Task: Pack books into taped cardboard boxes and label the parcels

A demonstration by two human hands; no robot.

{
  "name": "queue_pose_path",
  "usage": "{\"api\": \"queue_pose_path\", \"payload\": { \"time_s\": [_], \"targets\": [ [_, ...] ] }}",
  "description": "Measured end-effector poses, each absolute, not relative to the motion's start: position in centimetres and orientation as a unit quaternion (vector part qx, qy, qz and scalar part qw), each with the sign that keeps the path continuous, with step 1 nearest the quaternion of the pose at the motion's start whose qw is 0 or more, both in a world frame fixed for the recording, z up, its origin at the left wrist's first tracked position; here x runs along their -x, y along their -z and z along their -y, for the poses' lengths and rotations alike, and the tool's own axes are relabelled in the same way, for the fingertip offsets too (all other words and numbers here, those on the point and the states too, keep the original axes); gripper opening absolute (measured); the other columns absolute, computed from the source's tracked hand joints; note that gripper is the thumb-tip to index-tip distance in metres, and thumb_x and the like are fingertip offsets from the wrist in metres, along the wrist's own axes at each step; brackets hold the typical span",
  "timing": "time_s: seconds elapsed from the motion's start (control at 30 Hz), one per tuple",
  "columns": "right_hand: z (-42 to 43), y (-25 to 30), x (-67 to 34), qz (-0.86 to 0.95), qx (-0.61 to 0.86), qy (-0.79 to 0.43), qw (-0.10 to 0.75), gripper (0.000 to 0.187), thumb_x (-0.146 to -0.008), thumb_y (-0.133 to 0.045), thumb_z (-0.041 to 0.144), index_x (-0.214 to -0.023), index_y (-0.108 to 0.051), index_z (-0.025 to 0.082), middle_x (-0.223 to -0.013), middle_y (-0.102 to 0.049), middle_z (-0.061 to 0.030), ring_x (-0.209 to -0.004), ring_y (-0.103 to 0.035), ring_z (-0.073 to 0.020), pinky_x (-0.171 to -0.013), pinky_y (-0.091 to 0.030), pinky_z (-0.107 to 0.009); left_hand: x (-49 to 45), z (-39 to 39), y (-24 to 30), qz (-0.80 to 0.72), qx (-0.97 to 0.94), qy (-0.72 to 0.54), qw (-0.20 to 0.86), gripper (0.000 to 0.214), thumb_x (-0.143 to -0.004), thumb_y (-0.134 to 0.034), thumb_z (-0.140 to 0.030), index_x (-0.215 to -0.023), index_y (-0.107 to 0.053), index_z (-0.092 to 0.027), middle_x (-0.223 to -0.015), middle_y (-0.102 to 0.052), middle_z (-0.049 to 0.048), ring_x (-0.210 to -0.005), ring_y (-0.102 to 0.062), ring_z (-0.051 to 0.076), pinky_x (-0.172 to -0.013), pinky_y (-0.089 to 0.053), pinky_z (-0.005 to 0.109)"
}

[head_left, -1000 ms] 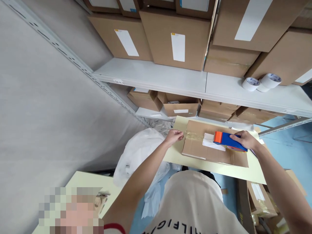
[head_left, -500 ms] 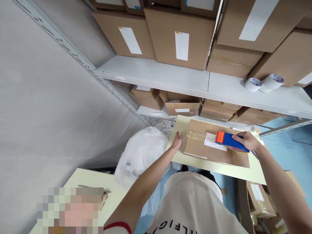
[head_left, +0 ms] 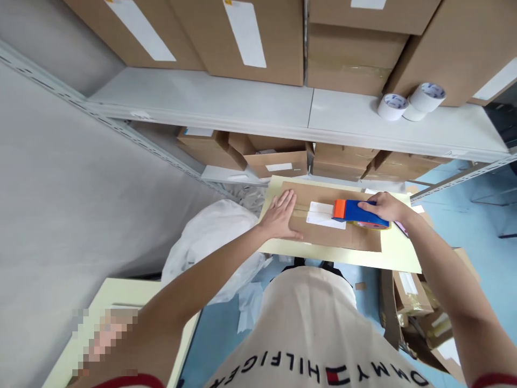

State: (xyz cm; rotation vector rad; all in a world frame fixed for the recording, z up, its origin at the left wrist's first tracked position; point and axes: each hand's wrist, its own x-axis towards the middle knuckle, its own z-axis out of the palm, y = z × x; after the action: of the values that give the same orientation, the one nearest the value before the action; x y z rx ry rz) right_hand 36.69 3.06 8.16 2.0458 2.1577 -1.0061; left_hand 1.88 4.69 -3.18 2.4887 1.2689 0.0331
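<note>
A flat cardboard box (head_left: 347, 240) with a white label (head_left: 323, 215) lies on a pale yellow tabletop (head_left: 399, 253). Flat on the box's left end rests my left hand (head_left: 280, 215), its fingers spread. My right hand (head_left: 382, 207) grips a blue tape gun (head_left: 361, 213) with an orange front end. The orange end is over the right part of the label. A strip of clear tape shows on the box between the label and my left hand.
Above the table, a shelf (head_left: 242, 102) carries large boxes and white tape rolls (head_left: 428, 98). More boxes (head_left: 278, 161) stand on the lower shelf. A white plastic bag (head_left: 202, 237) lies left of the table; an open carton (head_left: 388, 307) with boxes is below right.
My left hand has moved from beside the box onto its left end and spread flat. The tape gun stays in my right hand over the label. The camera view has shifted.
</note>
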Motion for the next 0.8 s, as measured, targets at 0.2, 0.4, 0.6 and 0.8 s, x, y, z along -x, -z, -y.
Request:
{"api": "queue_pose_path", "payload": {
  "time_s": [0.2,0.4,0.6,0.8],
  "targets": [
    [-0.3,-6.0,-47.8,-0.647,-0.692,0.319,0.016,0.063,-0.075,-0.048,0.078,-0.055,-0.064,0.02,-0.05,-0.063,-0.0035,-0.049,-0.057,-0.0171,-0.05,-0.042,-0.028,-1.6,-5.0,3.0,-0.464,-0.872,0.012,0.158,0.135,-0.054,-0.067,-0.082,-0.155,-0.023,-0.004,-0.161,-0.019,0.0262,-0.15,-0.017,0.043,-0.121,-0.001,0.056],
    [0.6,-1.7,-51.9,-0.626,-0.692,0.358,-0.032,0.062,-0.075,-0.045,0.077,-0.058,-0.064,0.02,-0.057,-0.066,-0.0046,-0.056,-0.06,-0.0188,-0.055,-0.045,-0.029,-5.3,-4.5,2.0,-0.487,-0.86,0.067,0.138,0.138,-0.057,-0.059,-0.086,-0.155,-0.017,0.002,-0.163,-0.01,0.026,-0.15,-0.009,0.045,-0.12,0.008,0.055],
    [-0.5,0.2,-51.6,-0.666,-0.631,0.388,-0.085,0.065,-0.075,-0.044,0.08,-0.05,-0.051,0.021,-0.05,-0.053,0.0002,-0.052,-0.049,-0.0136,-0.055,-0.041,-0.027,-21.0,-1.4,1.6,-0.355,-0.915,0.051,0.187,0.136,-0.06,-0.053,-0.09,-0.157,-0.015,-0.003,-0.163,-0.008,0.0243,-0.152,-0.005,0.041,-0.121,0.008,0.054],
    [0.0,2.3,-53.8,-0.624,-0.611,0.473,-0.112,0.07,-0.064,-0.047,0.089,-0.052,-0.052,0.02,-0.051,-0.052,-0.0005,-0.051,-0.048,-0.0138,-0.05,-0.037,-0.027,-26.3,-0.8,1.9,-0.352,-0.914,0.039,0.199,0.143,-0.055,-0.062,-0.088,-0.155,-0.014,0.002,-0.162,-0.012,0.0284,-0.151,-0.006,0.045,-0.121,0.004,0.055]
  ]
}}
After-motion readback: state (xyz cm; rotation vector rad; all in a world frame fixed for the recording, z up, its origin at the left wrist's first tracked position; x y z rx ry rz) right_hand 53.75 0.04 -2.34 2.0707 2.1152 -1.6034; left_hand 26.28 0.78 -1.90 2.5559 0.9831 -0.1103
